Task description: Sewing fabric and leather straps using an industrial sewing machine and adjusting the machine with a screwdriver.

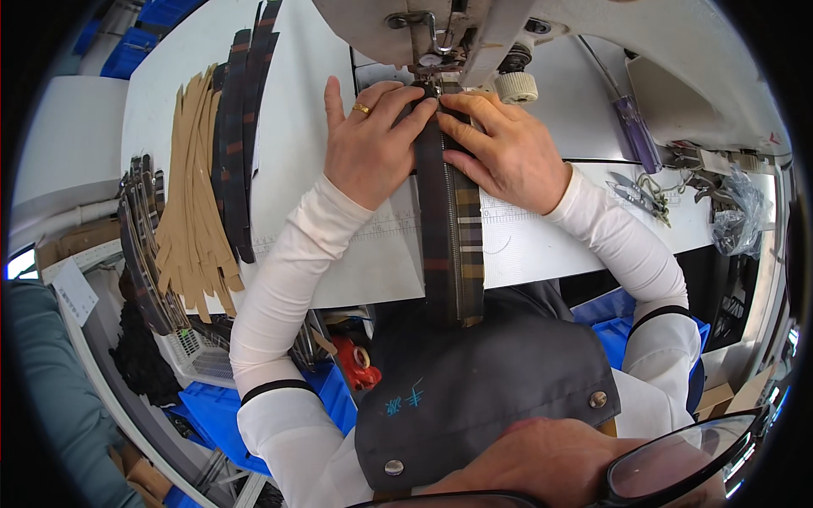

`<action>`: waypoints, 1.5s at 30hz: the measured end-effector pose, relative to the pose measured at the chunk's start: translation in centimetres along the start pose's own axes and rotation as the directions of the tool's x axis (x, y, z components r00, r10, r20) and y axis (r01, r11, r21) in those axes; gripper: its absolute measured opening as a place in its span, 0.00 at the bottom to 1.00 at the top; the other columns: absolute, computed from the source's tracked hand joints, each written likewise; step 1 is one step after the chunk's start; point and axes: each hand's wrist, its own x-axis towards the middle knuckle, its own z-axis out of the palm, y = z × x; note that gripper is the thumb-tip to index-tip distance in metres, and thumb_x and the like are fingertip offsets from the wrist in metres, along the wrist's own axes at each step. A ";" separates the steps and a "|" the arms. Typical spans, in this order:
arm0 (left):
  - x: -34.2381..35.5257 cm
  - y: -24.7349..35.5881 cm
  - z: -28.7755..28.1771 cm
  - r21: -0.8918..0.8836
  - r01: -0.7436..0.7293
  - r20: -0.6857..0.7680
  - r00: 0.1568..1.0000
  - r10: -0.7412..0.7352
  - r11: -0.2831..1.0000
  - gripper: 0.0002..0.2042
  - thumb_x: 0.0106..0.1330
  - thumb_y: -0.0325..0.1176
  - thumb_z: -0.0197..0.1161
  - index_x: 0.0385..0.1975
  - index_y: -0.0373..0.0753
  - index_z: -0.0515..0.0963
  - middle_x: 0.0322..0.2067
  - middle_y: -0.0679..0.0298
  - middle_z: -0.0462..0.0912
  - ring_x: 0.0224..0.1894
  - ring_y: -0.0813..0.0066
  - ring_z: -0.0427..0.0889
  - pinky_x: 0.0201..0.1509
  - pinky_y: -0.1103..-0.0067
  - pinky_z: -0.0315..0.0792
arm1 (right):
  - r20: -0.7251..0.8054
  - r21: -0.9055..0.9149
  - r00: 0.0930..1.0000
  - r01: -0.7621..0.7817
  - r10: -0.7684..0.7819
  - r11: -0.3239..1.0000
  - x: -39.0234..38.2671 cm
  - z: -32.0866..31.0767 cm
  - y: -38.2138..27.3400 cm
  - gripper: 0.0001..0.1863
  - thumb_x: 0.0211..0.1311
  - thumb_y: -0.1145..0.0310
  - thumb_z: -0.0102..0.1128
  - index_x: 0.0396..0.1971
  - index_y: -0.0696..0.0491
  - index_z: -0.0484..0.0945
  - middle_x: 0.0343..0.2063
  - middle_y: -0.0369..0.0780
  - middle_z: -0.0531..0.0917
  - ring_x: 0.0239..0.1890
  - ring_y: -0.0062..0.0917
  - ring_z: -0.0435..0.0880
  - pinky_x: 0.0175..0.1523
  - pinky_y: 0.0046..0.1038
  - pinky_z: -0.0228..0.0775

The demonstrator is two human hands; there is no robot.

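Note:
A long dark plaid fabric strip with a zipper [450,245] runs from under the sewing machine's presser foot [430,82] toward me and hangs over the table's near edge. My left hand [373,144] grips its left side close to the foot, fingertips pressed on the fabric, little finger raised, a ring on one finger. On the other side, my right hand [508,148] holds the strip's right edge, with index and middle fingertips beside the foot and the thumb lower down. The needle area is partly hidden by the fingers and machine head.
The sewing machine [584,25] overhangs the far side. Left on the table lie tan strips [199,195] and dark plaid strips [237,144]. At right are a purple-handled screwdriver [637,135], small snips [635,195] and a clear plastic bag [738,216]. Blue bins [222,419] stand below.

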 end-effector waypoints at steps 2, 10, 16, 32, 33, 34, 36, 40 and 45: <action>0.1 0.0 0.0 0.014 -0.006 0.020 1.000 0.006 1.000 0.16 0.50 0.25 0.63 0.41 0.47 0.80 0.43 0.75 0.78 0.44 0.75 0.78 0.65 0.46 0.44 | -0.010 -0.003 1.000 0.007 -0.007 1.000 0.0 -0.1 0.0 0.19 0.51 0.65 0.66 0.42 0.57 0.77 0.43 0.41 0.76 0.43 0.33 0.75 0.48 0.30 0.71; 0.4 -1.3 -0.9 -0.281 0.151 -0.033 0.986 -0.166 0.948 0.20 0.53 0.17 0.56 0.41 0.51 0.82 0.37 0.74 0.81 0.40 0.73 0.79 0.66 0.51 0.43 | 0.059 -0.004 0.998 -0.011 0.011 1.000 -0.1 -0.2 0.0 0.21 0.54 0.64 0.64 0.48 0.55 0.77 0.48 0.44 0.76 0.47 0.37 0.78 0.48 0.33 0.73; 0.0 -0.9 -1.0 -0.269 0.144 0.024 0.989 -0.143 0.952 0.20 0.52 0.17 0.57 0.40 0.51 0.82 0.36 0.74 0.80 0.41 0.73 0.79 0.66 0.51 0.43 | 0.041 -0.009 0.999 -0.008 0.008 1.000 -0.1 -0.2 -0.1 0.21 0.54 0.64 0.65 0.47 0.55 0.77 0.47 0.44 0.76 0.45 0.36 0.79 0.47 0.32 0.73; -0.2 -0.4 -0.6 -0.140 0.060 0.033 0.998 -0.055 0.988 0.15 0.52 0.21 0.60 0.37 0.50 0.83 0.35 0.77 0.77 0.43 0.74 0.77 0.65 0.47 0.44 | 0.049 -0.038 0.999 -0.022 0.024 0.999 -0.2 -0.1 0.1 0.21 0.54 0.62 0.65 0.47 0.55 0.77 0.50 0.41 0.78 0.51 0.35 0.77 0.51 0.32 0.72; -0.2 -0.4 -0.5 -0.130 0.065 0.054 0.997 -0.059 0.989 0.15 0.52 0.21 0.60 0.37 0.50 0.83 0.35 0.77 0.77 0.43 0.74 0.77 0.65 0.47 0.44 | 0.047 -0.036 0.999 -0.021 0.023 0.999 -0.2 -0.1 0.1 0.21 0.54 0.62 0.65 0.47 0.54 0.77 0.49 0.40 0.78 0.51 0.35 0.77 0.51 0.32 0.72; -0.2 -0.4 -0.5 -0.106 0.049 0.044 0.998 -0.045 0.993 0.15 0.52 0.21 0.60 0.37 0.50 0.82 0.37 0.77 0.77 0.43 0.75 0.77 0.65 0.47 0.44 | 0.044 -0.037 0.999 -0.011 0.012 0.999 -0.2 -0.1 0.1 0.21 0.54 0.62 0.65 0.47 0.54 0.77 0.49 0.40 0.78 0.51 0.35 0.77 0.51 0.32 0.72; -0.3 -0.3 -0.5 -0.082 0.033 0.032 0.999 -0.031 0.996 0.15 0.52 0.22 0.60 0.37 0.49 0.82 0.38 0.77 0.78 0.44 0.76 0.77 0.65 0.47 0.44 | 0.040 -0.033 0.999 -0.016 0.017 0.999 -0.2 -0.1 0.2 0.21 0.54 0.62 0.65 0.46 0.54 0.77 0.49 0.40 0.78 0.51 0.35 0.77 0.51 0.32 0.72; -0.7 0.5 -0.8 -0.010 0.021 0.136 0.990 -0.019 1.000 0.19 0.53 0.25 0.61 0.46 0.49 0.80 0.50 0.74 0.78 0.52 0.74 0.76 0.65 0.47 0.40 | 0.030 -0.006 1.000 0.005 -0.005 1.000 -0.2 -0.1 0.5 0.20 0.53 0.63 0.65 0.46 0.55 0.78 0.49 0.41 0.78 0.50 0.35 0.77 0.51 0.32 0.72; -1.0 0.8 -1.3 0.027 0.023 0.171 0.985 -0.027 0.999 0.20 0.54 0.30 0.64 0.50 0.48 0.78 0.54 0.74 0.77 0.54 0.75 0.75 0.64 0.44 0.41 | 0.029 0.018 1.000 0.001 -0.002 1.000 -0.2 -0.2 0.7 0.20 0.52 0.63 0.66 0.45 0.54 0.78 0.48 0.40 0.78 0.49 0.35 0.77 0.49 0.31 0.72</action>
